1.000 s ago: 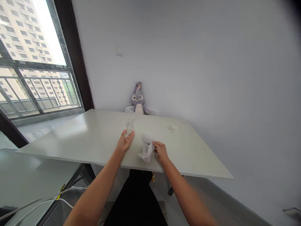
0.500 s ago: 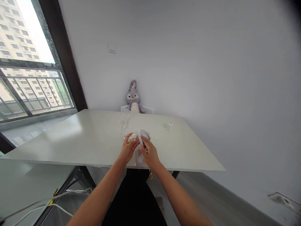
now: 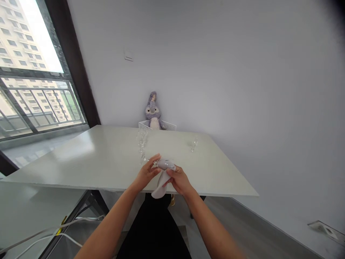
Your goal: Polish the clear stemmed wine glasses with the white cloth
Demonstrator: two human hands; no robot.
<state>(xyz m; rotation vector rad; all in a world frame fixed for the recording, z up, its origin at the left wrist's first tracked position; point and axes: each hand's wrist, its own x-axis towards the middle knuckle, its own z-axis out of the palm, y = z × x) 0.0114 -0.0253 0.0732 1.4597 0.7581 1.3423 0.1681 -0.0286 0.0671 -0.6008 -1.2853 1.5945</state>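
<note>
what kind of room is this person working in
Probably a room in a high-rise flat or office, fairly sparsely furnished: the window looks onto a tall building with a railing outside, a plain pale wall carries a switch plate, and a plush toy sits behind the table.

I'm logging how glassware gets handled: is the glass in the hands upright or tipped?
Tipped, nearly level: the glass has its foot out past the left hand and its bowl beside the right hand.

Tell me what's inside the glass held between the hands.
The glass has pale cloth in its bowl, the rest hanging out by the right hand. Anything behind the cloth is covered; that hand hides part of the rim.
</note>
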